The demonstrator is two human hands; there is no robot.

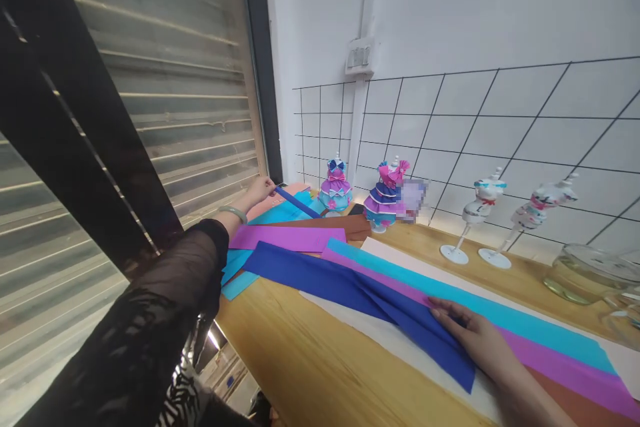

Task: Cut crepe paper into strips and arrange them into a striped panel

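Note:
My left hand [263, 188] reaches to the far left of the table. Its fingers are pinched on the end of a narrow dark blue strip [299, 201], which slants down to the right. Nearer to me lies a wide dark blue strip [320, 272], of cloth or crepe paper, with a fold across its middle. My right hand [467, 330] grips the upper edge of this wide strip near its right end, thumb and fingers close together. Below and beside it are a light blue strip [480, 300], a purple strip [560, 363] and a white sheet [370, 330].
A purple piece [290, 239] and a brown piece [350, 225] lie farther back. Two small dressed mannequins [336, 187] and two barer ones [483, 203] stand along the wall grid. A glass teapot [575, 277] is at the right. A shuttered window [190, 80] borders the left.

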